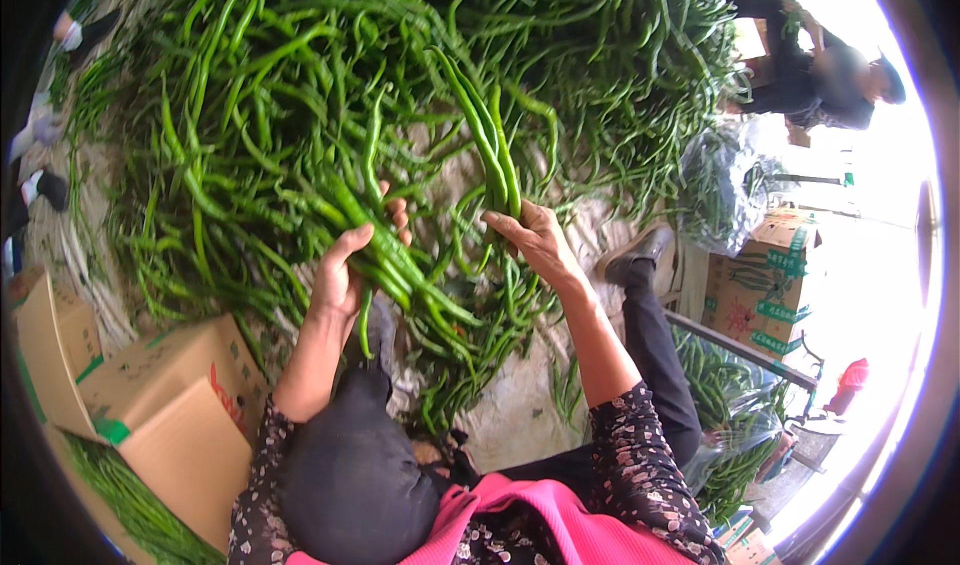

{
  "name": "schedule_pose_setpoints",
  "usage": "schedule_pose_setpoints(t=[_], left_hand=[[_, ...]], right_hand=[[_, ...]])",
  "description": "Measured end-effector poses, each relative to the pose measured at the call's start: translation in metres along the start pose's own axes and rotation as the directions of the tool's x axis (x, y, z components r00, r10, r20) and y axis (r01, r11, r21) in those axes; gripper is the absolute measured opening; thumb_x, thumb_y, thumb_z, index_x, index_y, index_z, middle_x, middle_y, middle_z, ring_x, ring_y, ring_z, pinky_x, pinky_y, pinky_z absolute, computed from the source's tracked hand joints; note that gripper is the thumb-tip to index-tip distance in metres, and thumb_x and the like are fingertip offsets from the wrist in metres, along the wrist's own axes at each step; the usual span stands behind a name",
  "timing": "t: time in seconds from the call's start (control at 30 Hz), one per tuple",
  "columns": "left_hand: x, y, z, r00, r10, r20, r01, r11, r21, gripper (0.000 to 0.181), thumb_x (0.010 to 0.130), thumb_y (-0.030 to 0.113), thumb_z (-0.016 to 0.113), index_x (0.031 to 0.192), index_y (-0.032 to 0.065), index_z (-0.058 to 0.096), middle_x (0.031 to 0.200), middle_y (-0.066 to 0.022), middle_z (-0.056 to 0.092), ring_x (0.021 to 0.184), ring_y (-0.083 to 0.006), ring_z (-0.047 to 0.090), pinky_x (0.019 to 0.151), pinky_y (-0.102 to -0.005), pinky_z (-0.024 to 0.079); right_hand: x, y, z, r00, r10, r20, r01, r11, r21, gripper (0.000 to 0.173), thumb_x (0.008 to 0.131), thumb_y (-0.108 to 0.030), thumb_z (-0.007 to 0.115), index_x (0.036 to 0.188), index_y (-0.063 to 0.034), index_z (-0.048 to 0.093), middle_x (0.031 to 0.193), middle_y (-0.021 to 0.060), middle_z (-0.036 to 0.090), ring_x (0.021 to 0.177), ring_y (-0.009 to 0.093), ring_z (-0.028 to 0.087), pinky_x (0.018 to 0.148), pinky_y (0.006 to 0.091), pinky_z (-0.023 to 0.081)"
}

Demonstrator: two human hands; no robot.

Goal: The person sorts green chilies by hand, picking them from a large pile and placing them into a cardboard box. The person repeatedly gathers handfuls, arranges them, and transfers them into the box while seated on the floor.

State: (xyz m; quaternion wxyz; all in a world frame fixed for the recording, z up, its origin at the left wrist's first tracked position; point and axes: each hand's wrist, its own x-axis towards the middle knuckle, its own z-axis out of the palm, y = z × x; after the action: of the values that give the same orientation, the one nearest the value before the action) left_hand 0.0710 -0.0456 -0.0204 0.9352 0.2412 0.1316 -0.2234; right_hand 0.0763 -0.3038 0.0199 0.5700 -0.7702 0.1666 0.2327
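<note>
My left hand (pixel 347 265) grips a bundle of long green chili peppers (pixel 390 254), its thumb lying across them. A few of these peppers point up past the fingers and others hang toward the lower right. Between thumb and fingers, my right hand (pixel 536 239) pinches a few long green peppers (pixel 484 134) by their lower ends, and they stand up and lean left. Beneath and beyond both hands spreads a large heap of loose green peppers (pixel 277 107) on a pale cloth (pixel 517 396). A smaller scatter of peppers (pixel 457 370) lies between my legs.
An open cardboard box (pixel 187 430) with peppers inside stands at my left. On the right are a closed, taped cardboard box (pixel 757 287), a clear plastic bag (pixel 731 182), and bagged peppers (pixel 727 385) beside a metal bar (pixel 742 347). A person (pixel 825 70) is at the upper right.
</note>
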Motion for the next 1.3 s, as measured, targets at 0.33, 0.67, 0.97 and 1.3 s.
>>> schedule_pose_setpoints(t=[0.33, 0.67, 0.97, 1.3], left_hand=[[-0.047, -0.024, -0.030, 0.997, -0.063, -0.039, 0.060, 0.995, -0.079, 0.055, 0.089, 0.020, 0.063, 0.134, -0.0025, 0.042, 0.102, -0.0104, 0.060, 0.088, -0.0207, 0.062, 0.087, -0.0397, 0.053], [-0.053, -0.033, -0.022, 0.995, -0.088, -0.048, 0.088, 0.996, -0.021, 0.056, 0.088, 0.012, 0.062, 0.140, 0.0032, 0.042, 0.103, -0.0091, 0.061, 0.091, -0.0196, 0.063, 0.090, -0.0409, 0.054], [-0.063, -0.041, -0.028, 0.993, -0.115, 0.000, 0.115, 0.993, 0.008, 0.087, 0.082, 0.040, 0.074, 0.145, 0.0003, 0.031, 0.109, -0.0095, 0.057, 0.094, -0.0187, 0.060, 0.098, -0.0427, 0.050], [-0.065, -0.024, -0.034, 0.994, -0.085, -0.066, 0.086, 0.996, 0.010, 0.059, 0.080, 0.018, 0.067, 0.132, -0.0013, 0.044, 0.099, -0.0079, 0.057, 0.083, -0.0161, 0.058, 0.086, -0.0381, 0.052]], right_hand=[[-0.056, 0.076, 0.033, 0.965, -0.107, -0.239, 0.091, 0.993, -0.077, 0.024, 0.088, -0.023, 0.065, 0.097, -0.0011, 0.068, 0.067, -0.0006, 0.055, 0.061, 0.007, 0.045, 0.056, 0.0256, 0.038], [-0.118, 0.058, 0.038, 0.965, -0.117, -0.236, 0.140, 0.986, 0.086, 0.020, 0.091, -0.019, 0.065, 0.107, -0.0072, 0.068, 0.072, -0.0049, 0.060, 0.057, 0.003, 0.045, 0.051, 0.0219, 0.037], [-0.132, 0.041, 0.094, 0.820, -0.524, 0.229, 0.557, 0.639, -0.530, 0.030, 0.078, -0.022, 0.075, 0.101, -0.0061, 0.064, 0.080, 0.0108, 0.058, 0.075, 0.029, 0.060, 0.064, 0.0380, 0.050], [0.024, 0.073, 0.097, 0.805, -0.530, 0.267, 0.478, 0.313, -0.821, 0.037, 0.076, 0.004, 0.056, 0.110, -0.0076, 0.066, 0.116, 0.0120, 0.058, 0.109, 0.030, 0.054, 0.087, 0.0371, 0.050]])
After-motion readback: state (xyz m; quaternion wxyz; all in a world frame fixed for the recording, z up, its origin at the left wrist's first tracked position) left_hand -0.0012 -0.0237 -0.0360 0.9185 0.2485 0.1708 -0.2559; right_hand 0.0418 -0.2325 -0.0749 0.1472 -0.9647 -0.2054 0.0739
